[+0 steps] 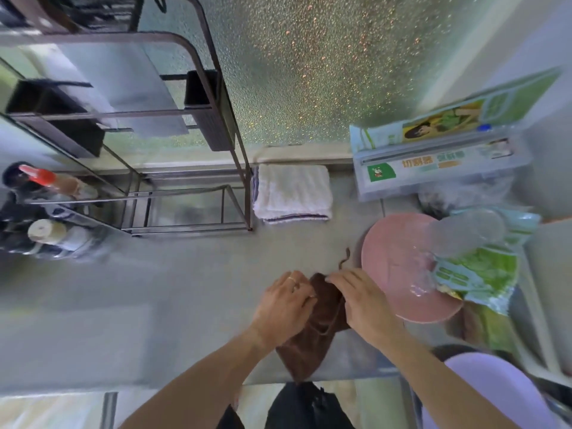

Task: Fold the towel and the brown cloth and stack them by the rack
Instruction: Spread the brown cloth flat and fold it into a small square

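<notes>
On the grey counter [173, 292], seen from the head camera, the white towel [293, 193] lies folded into a flat rectangle, just beside the right-hand leg of the dark metal rack [216, 125] and against the ledge of the frosted window [325, 66]; this half of the task reads as done. Near the front edge of the counter, the brown cloth [312, 332] is bunched and only partly gathered, one corner reaching toward the counter's edge and a thin loop or tag trailing up from its far end. Left hand [283, 306] rests on the cloth's left side with the fingers curled onto the fabric, apparently pinching it; right hand [360, 300] lies over the right side with the fingers bent down on the upper edge, gripping or pressing, though the exact hold is blurred. Remaining work, judged from this layout: flatten and fold the cloth, then carry it forward and set it on the towel. Open counter lies between cloth and towel, giving a clear path. To the right, the pink plate [399, 274] sits just beside the right hand, with plastic packets [483, 270] overlapping it and a wrap dispenser box [439, 171] behind, so room is tighter there.
</notes>
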Demonstrator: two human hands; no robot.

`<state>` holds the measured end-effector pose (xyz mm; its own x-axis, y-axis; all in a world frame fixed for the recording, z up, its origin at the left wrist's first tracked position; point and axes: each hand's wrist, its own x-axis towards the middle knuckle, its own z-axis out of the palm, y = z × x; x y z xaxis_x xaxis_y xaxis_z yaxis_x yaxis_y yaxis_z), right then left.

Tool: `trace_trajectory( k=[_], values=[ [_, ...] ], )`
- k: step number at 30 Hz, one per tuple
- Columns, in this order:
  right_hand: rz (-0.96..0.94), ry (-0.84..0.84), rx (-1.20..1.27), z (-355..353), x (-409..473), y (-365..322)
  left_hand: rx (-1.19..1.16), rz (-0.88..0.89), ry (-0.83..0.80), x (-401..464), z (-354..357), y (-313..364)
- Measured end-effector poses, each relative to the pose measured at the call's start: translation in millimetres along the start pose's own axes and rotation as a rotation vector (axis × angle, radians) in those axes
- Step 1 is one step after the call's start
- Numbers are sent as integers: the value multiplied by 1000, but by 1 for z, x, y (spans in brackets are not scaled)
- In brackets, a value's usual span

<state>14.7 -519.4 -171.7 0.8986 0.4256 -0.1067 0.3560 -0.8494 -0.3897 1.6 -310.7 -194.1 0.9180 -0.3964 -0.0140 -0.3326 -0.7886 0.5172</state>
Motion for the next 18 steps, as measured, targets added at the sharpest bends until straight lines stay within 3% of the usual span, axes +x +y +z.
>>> trace_trajectory(
  k=[4, 7, 13, 16, 18],
  values=[
    [-5, -85, -168, 1, -19, 7, 38, 43, -322, -18, 5, 13],
    [49, -137, -49, -13, -19, 6, 115, -38, -399, -23, 10, 13],
    [148, -182, 178, -69, -17, -39, -87, -217, -198, -38, -25, 16],
    [109, -196, 96, -96, -16, -61, -196, -266, -73, -56, -80, -4],
    [108, -225, 24, -111, -14, -81, -148, -234, -3, -75, -124, -21]
  ],
)
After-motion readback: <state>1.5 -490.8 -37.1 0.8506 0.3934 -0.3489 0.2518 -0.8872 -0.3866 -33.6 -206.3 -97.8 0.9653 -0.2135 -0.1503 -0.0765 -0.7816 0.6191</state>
